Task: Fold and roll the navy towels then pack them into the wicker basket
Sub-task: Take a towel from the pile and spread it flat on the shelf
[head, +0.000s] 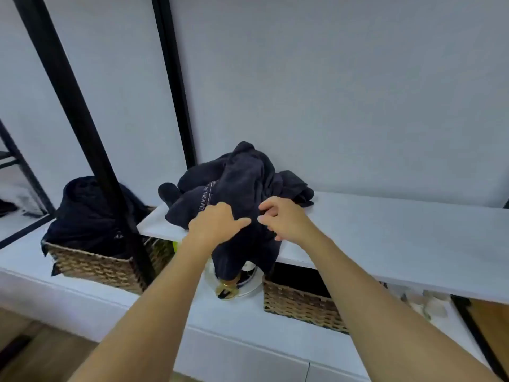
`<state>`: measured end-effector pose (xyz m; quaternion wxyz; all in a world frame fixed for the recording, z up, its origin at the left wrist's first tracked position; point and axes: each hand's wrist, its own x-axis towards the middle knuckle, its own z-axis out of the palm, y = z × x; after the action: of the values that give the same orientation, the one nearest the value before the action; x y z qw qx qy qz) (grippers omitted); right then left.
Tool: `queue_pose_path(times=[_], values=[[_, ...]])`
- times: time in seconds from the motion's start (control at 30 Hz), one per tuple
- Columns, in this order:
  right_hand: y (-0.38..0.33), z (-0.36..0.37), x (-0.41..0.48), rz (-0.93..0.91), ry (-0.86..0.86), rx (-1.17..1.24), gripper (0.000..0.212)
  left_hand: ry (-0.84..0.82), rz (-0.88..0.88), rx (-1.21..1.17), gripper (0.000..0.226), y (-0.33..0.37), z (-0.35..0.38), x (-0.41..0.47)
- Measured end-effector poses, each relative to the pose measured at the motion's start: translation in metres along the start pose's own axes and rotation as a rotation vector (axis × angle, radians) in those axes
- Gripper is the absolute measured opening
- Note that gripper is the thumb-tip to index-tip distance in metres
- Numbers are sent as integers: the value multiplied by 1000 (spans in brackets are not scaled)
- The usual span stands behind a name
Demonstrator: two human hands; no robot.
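On the white shelf [385,230], a crumpled heap of navy towels [242,183] is recorded, with one end hanging over the front edge toward 6 o'clock. The left hand [217,223] is set on the heap, fingers curled into the cloth and thumb stretched toward 3 o'clock. The right hand [283,219], just beside it at 3 o'clock, is curled, with a fold pinched between thumb and forefinger. A wicker basket [93,264] heaped with dark cloth [91,213] is noted at 8 o'clock of the heap, and a second basket [300,304] under the shelf at 5 o'clock.

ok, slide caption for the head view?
Left hand and right hand grip heaped navy towels on white shelf, wicker basket beneath.
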<state>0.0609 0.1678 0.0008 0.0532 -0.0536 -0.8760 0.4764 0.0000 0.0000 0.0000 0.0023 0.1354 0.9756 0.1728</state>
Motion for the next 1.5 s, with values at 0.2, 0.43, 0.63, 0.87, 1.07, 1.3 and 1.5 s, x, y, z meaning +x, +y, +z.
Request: queue_pose_path(times=[0.2,0.43,0.63,0.87,1.07,1.3,1.5], values=[[20,52,12,130,-70,-182,70,-81,-138,140,60,-13,56,-12],[28,80,29,78,154,-107,42,114,-38,-159,24,-22,75,-7],[-2,54,36,12,244,308,17,295,24,-710,11,-11,30,0],[-89,-36,23,-140,235,805,15,269,185,-1167,19,47,-86,6],[-124,-73,9,-398,138,696,70,106,429,-1333,23,117,-167,-2],[-95,-126,-11,-168,379,223,21,177,520,-1291,14,156,-191,1],[-90,-224,-46,-169,859,-129,12,256,601,-1157,26,178,-187,10]])
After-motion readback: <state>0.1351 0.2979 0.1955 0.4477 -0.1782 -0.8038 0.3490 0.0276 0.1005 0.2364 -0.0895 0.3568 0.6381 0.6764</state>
